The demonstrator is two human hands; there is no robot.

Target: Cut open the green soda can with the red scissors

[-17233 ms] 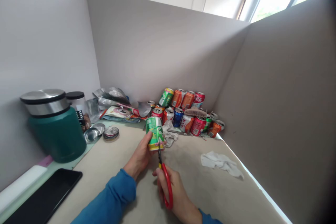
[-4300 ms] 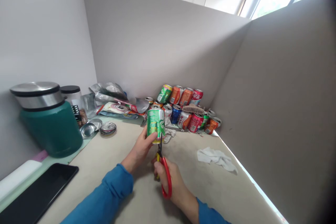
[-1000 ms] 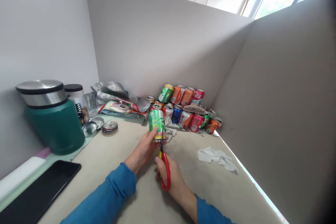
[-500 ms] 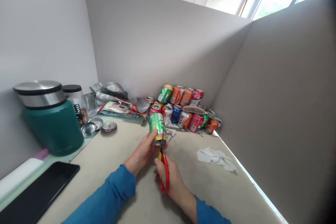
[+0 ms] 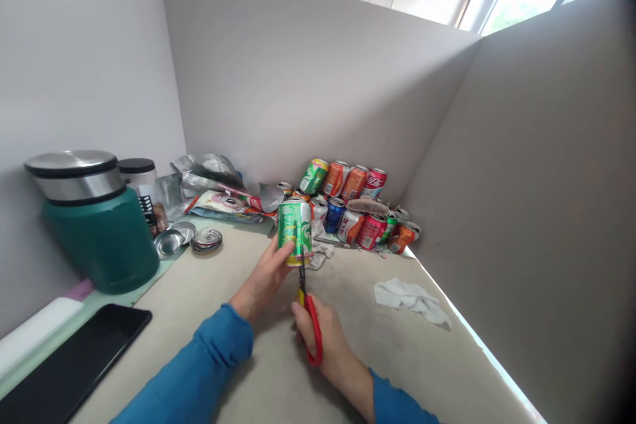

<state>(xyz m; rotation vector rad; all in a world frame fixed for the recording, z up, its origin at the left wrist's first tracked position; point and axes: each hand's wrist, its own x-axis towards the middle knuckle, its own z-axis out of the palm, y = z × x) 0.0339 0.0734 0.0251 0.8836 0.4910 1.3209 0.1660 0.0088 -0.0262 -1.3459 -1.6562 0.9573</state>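
Observation:
My left hand (image 5: 263,278) is wrapped round a green and yellow can (image 5: 294,228), held up above the middle of the table (image 5: 348,318). My right hand (image 5: 322,331) grips red-handled scissors (image 5: 314,331), just below and to the right of the can. The dark blades point up and their tips lie against the can's lower part; whether they pierce the metal I cannot tell. The fingers of my left hand behind the can are hidden.
Several stacked cans (image 5: 355,182) stand at the back. A white tissue (image 5: 412,301) lies right. Left are a green container (image 5: 102,238), a black phone (image 5: 79,358), round metal lids (image 5: 206,240) and crumpled foil packaging (image 5: 213,172). Grey partitions surround the table.
My left hand has raised the can slightly and moved it left, with its side turned and its bottom end no longer facing me. The scissors' blades have shifted slightly left.

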